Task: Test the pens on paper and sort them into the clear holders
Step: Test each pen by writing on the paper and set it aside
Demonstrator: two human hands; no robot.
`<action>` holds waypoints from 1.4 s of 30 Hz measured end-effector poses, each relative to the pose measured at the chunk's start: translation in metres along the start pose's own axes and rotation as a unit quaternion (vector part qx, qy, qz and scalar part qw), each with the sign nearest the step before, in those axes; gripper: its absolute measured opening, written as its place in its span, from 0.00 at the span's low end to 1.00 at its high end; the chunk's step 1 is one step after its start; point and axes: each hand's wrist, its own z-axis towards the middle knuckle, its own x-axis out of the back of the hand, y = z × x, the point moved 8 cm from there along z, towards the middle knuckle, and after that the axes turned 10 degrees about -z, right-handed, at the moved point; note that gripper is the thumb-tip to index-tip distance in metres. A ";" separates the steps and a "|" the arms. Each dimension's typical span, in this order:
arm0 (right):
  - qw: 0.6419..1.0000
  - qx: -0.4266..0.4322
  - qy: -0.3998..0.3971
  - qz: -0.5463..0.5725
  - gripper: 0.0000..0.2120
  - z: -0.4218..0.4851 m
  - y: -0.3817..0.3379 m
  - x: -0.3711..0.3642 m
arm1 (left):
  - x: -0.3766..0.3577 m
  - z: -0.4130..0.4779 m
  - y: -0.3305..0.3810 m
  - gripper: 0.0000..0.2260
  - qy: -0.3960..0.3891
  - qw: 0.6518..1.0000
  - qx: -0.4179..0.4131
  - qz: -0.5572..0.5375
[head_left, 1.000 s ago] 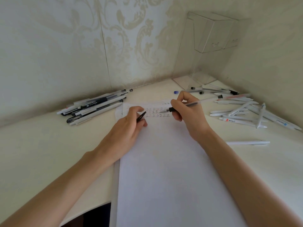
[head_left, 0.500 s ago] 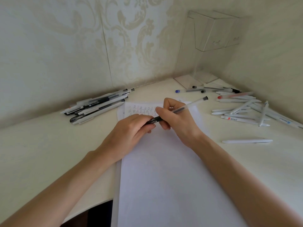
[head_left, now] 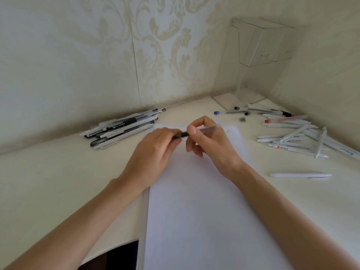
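A white sheet of paper (head_left: 204, 207) lies on the desk before me, with small written marks near its top edge, mostly hidden by my hands. My right hand (head_left: 212, 145) grips a clear-barrelled black pen (head_left: 196, 132) above the paper's top. My left hand (head_left: 155, 151) pinches the pen's black cap (head_left: 177, 136) against the pen's tip end. A clear acrylic holder (head_left: 261, 47) is fixed in the wall corner at the back right.
A pile of black and white pens (head_left: 122, 127) lies to the left by the wall. Several white pens (head_left: 303, 139) are scattered to the right, with a blue-capped pen (head_left: 226, 112) and a red-capped pen (head_left: 282, 120). One white pen (head_left: 300, 175) lies alone nearer me.
My right hand lifted the pen off the written marks and brought it towards my left hand. The cap in my left hand now meets the pen's tip.
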 end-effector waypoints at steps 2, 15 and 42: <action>0.999 -0.020 0.009 -0.038 0.13 0.003 0.009 0.007 | 0.023 0.003 -0.019 0.15 0.074 0.996 0.038 0.044; 0.983 -0.032 0.115 -0.142 0.04 0.009 0.025 0.045 | 0.049 -0.002 -0.038 0.16 0.115 0.963 0.090 0.227; 0.934 0.106 0.258 -0.224 0.06 -0.010 -0.040 0.093 | -0.020 -0.007 0.002 0.24 -0.094 0.995 -0.021 0.013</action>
